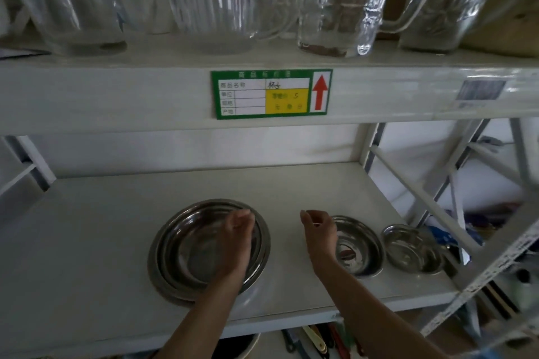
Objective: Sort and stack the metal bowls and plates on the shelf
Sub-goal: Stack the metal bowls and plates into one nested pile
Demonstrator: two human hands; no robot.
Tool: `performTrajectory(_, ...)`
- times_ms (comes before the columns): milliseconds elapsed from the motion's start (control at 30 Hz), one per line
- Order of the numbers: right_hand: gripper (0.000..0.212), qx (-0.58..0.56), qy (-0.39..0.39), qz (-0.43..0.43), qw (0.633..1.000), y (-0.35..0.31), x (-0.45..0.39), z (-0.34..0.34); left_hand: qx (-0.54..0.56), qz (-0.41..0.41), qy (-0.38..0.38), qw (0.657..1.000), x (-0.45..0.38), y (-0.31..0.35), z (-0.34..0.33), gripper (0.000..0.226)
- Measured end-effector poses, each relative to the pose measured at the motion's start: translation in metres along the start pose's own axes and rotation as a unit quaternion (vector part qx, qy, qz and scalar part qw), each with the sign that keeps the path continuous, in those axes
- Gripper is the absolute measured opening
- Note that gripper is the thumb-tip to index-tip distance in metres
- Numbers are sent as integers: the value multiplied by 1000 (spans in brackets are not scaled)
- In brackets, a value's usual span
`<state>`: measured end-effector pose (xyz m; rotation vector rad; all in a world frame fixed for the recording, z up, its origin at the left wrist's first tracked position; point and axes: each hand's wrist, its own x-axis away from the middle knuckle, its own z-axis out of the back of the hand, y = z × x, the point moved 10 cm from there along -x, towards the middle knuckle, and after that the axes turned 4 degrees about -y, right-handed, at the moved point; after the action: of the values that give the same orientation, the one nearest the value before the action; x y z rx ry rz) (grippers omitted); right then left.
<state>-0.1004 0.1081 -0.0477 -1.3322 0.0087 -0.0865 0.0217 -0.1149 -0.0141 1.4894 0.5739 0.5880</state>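
Note:
A stack of wide metal plates [186, 251] lies on the white shelf [102, 242], left of centre. My left hand [237, 237] hovers over the right part of the stack, fingers loosely curled, holding nothing. A medium metal bowl [360, 246] sits to the right, and a smaller metal bowl [412, 249] stands beside it near the shelf's right end. My right hand [319, 232] is at the medium bowl's left rim, fingers bent and apart; whether it touches the rim I cannot tell.
The upper shelf carries several glass jugs [215, 0] and mugs, with a green price label [271, 93] on its front edge. A white metal frame [437, 207] with diagonal braces closes the right side. Utensils [318, 341] lie below the shelf.

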Motion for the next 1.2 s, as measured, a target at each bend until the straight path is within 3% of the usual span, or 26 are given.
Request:
performTrajectory(133,10,-10,36,1,999,4,-8,52,6,71,-118,990,20,-31,-73,17)
performTrajectory(233,16,10,91,-9,996,14,-18,99,-11,95,-157,983,37,-49,-107,6)
performTrajectory(400,20,36,172,-61,983,46,-30,172,-136,129,-174,967,42,-97,-140,33)
performTrajectory(467,30,60,200,-74,975,57,-28,200,-143,175,-165,960,40,-125,-146,55)
performTrajectory(567,44,106,226,-113,962,76,-25,233,-123,209,-159,957,44,-145,-158,59)
performTrajectory(800,61,112,222,-185,951,125,-26,265,-58,232,-169,956,65,-138,-180,38)
performTrajectory(933,63,104,167,-210,958,143,-30,258,-64,218,-141,963,65,-138,-181,31)
performTrajectory(1000,57,109,144,-209,961,150,-34,255,-65,214,-133,966,64,-138,-181,28)
performTrajectory(1133,23,84,119,-195,970,146,-38,257,-56,215,-124,967,64,-139,-181,23)
performTrajectory(1200,21,63,120,-197,971,143,-36,260,-50,215,-124,967,64,-137,-182,20)
